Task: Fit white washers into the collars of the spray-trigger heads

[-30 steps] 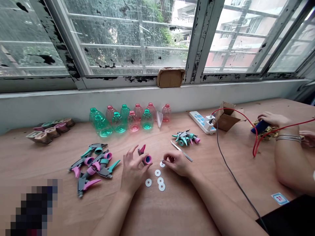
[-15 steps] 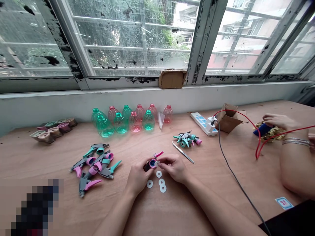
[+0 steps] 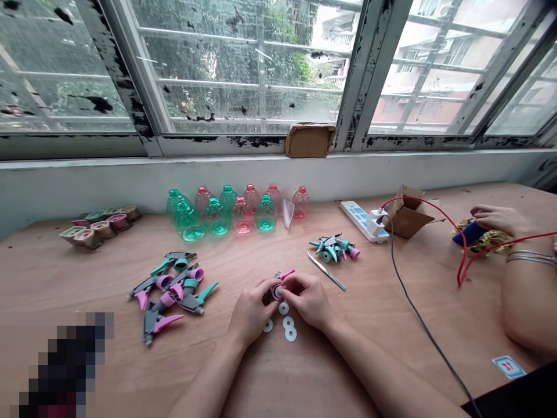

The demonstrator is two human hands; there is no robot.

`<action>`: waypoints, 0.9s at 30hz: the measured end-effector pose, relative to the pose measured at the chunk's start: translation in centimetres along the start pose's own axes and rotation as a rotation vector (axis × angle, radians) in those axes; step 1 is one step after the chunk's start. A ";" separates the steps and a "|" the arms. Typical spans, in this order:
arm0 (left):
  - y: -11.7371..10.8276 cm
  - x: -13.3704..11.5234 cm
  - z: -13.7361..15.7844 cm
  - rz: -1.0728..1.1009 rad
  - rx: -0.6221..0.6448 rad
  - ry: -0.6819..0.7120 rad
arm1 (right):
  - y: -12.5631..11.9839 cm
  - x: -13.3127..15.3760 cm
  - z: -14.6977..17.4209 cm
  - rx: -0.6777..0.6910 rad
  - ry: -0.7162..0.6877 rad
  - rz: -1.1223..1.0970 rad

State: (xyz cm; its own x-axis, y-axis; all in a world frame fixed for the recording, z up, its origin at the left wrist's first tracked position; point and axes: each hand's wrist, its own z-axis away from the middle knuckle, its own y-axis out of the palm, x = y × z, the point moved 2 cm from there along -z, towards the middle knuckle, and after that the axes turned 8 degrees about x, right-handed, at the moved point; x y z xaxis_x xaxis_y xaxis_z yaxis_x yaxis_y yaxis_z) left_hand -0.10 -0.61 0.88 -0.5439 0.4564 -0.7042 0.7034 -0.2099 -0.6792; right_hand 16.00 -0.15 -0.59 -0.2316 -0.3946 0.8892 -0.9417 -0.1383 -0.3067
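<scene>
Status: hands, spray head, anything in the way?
Left hand gripping spray head. Right hand holding white washer at its opening. Nearest clutter: four loose washers, one partly hidden.

trigger pile (image 3: 150,322): left | washers (image 3: 287,337): between left hand (image 3: 252,310) and right hand (image 3: 312,302) | bottles (image 3: 216,217): behind | power strip (image 3: 359,217): right

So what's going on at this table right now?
Someone's left hand is holding a spray head while their right hand holds a white washer at its pink collar; the fingers hide whether it's seated. Four loose washers lie just below the hands. There's a pile of spray heads to the left, a smaller pile to the right, and bottles stand behind. At far right, another person's hand is on something blue.
</scene>
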 end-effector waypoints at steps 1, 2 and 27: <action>0.1 0.0 0.0 -0.002 0.000 0.000 | 0.1 0.0 0.0 -0.004 0.003 0.008; 0.1 0.1 0.0 -0.004 0.000 0.000 | 0.2 0.0 0.1 -0.009 0.003 0.013; 0.2 0.1 0.1 0.014 -0.018 -0.031 | -0.8 1.0 0.2 0.058 -0.217 0.157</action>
State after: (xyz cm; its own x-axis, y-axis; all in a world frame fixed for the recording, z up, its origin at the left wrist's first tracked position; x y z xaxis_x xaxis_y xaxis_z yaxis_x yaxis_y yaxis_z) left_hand -0.12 -0.68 0.66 -0.5474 0.4264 -0.7201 0.7191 -0.2005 -0.6654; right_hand 16.53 -0.62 0.50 -0.3102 -0.6002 0.7372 -0.8812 -0.1096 -0.4599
